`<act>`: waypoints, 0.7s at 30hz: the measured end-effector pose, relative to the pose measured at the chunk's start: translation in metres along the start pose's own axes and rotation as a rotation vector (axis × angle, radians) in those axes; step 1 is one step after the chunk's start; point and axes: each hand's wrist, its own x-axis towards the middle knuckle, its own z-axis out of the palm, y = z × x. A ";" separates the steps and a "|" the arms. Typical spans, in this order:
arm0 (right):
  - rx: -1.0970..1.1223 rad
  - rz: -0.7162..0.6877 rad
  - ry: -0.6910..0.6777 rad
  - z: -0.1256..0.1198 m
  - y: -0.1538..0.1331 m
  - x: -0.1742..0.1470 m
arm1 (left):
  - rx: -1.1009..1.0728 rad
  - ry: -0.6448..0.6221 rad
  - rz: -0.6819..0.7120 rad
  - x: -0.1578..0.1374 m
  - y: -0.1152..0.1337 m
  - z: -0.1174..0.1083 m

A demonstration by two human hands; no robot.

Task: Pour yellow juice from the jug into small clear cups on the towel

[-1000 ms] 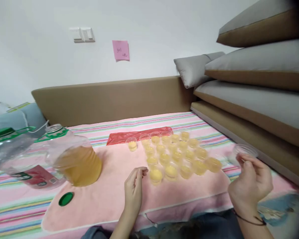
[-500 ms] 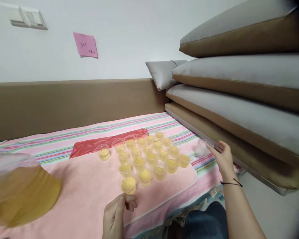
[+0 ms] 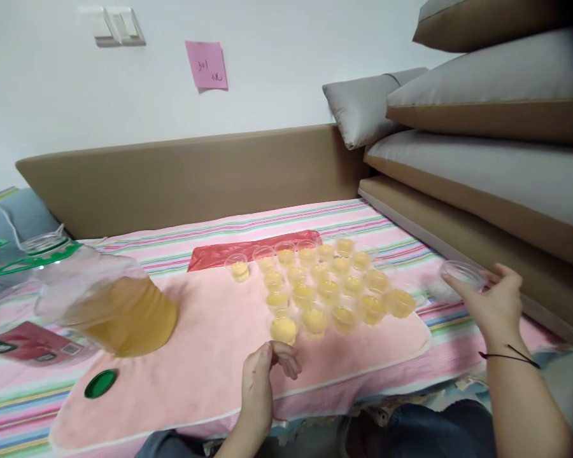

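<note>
At the right, my right hand [image 3: 499, 302] is closed around a clear plastic cup [image 3: 459, 284], thumb across its near side and fingers at the far right. Whether it is a single cup or several nested ones cannot be told. My left hand [image 3: 270, 375] is loosely bent with nothing visible in it, just in front of the nearest filled cup [image 3: 283, 329]. Rows of clear cups with yellow liquid [image 3: 328, 289] cover the right part of a pink mat [image 3: 205, 356]. One more filled cup [image 3: 239, 270] stands apart at the left.
A large clear jug [image 3: 138, 318] of yellow liquid leans on its side at the left, beside a green cap [image 3: 100, 383]. Another clear bottle [image 3: 38, 346] is at the far left. A red plastic bag [image 3: 248, 249] lies behind the cups. Stacked cushions [image 3: 487, 165] border the right side.
The view has turned left and down, bringing the whole jug and green cap into sight. My right hand's hold on the clear cup is fuller. My left hand stays near the front cup.
</note>
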 end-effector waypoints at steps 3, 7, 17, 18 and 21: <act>-0.033 -0.008 0.008 -0.002 -0.006 -0.004 | -0.016 -0.003 0.022 0.000 0.001 -0.001; -0.003 0.026 0.052 -0.006 -0.008 -0.005 | -0.027 -0.045 0.071 -0.001 0.001 -0.003; 0.035 0.075 0.016 -0.007 -0.009 -0.008 | -0.021 -0.088 0.104 -0.001 0.001 -0.005; 0.043 0.070 0.013 -0.007 -0.009 -0.008 | -0.015 -0.097 0.110 -0.002 0.001 -0.006; 0.066 0.048 0.015 -0.006 -0.005 -0.006 | -0.003 -0.144 0.131 -0.002 0.001 -0.006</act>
